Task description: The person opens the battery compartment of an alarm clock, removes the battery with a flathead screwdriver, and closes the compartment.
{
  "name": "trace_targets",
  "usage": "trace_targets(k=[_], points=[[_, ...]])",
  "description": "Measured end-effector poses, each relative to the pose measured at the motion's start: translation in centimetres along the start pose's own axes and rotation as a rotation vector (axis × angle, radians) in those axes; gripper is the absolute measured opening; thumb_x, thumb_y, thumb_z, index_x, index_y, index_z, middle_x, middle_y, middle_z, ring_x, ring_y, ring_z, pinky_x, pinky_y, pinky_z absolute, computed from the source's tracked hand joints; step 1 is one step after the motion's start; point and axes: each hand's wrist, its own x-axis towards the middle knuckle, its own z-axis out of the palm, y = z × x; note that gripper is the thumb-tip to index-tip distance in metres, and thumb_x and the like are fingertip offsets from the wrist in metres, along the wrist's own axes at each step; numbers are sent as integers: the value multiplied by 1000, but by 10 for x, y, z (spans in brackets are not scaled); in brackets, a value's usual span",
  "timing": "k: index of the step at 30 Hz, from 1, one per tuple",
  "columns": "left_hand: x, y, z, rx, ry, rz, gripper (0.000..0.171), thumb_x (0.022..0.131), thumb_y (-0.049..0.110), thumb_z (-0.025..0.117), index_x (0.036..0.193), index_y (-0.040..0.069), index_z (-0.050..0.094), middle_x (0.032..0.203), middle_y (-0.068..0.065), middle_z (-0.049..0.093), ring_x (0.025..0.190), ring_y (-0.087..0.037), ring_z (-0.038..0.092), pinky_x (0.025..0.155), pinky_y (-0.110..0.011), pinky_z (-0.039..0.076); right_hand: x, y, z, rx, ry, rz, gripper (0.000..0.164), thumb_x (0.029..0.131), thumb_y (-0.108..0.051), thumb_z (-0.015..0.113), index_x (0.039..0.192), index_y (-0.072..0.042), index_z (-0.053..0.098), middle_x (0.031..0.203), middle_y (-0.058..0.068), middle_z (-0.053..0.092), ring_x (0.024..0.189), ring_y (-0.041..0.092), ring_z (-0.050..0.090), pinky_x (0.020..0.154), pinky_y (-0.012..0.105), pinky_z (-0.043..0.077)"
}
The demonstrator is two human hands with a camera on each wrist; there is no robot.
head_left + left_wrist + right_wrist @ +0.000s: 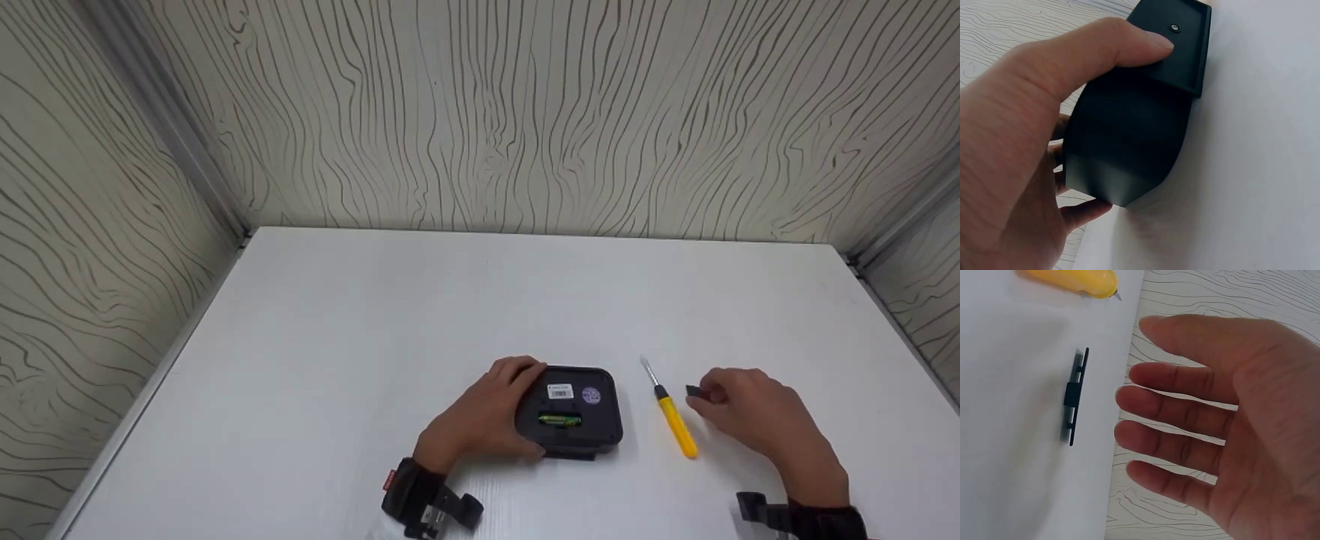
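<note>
My left hand (491, 416) grips a black battery-powered device (529, 420) by its left side, thumb at the near edge and fingers over the far edge. The device lies back up, a green battery (560, 420) showing in its open compartment. In the left wrist view, my thumb presses a flat black panel (1185, 62) with a small screw in it. My right hand (757, 412) is close beside a small black battery cover (694, 391). The right wrist view shows this hand's fingers extended and holding nothing, their tips a little apart from the cover (1073, 395) on the table.
A screwdriver (677, 426) with a yellow handle lies between the device and my right hand. White table (337, 322) surface spreads around them, with wood-patterned panels (487, 112) at the back and sides. Both wrists wear black camera straps.
</note>
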Motion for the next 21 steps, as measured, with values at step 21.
trace_targets(k=[21], points=[[0, -1, 2, 2, 5, -5, 104, 68, 49, 81, 153, 19, 28, 151, 2, 34, 140, -16, 33, 111, -34, 40, 10, -22, 22, -6, -89, 29, 40, 81, -37, 74, 98, -1, 67, 77, 4, 61, 61, 17, 48, 55, 29, 38]])
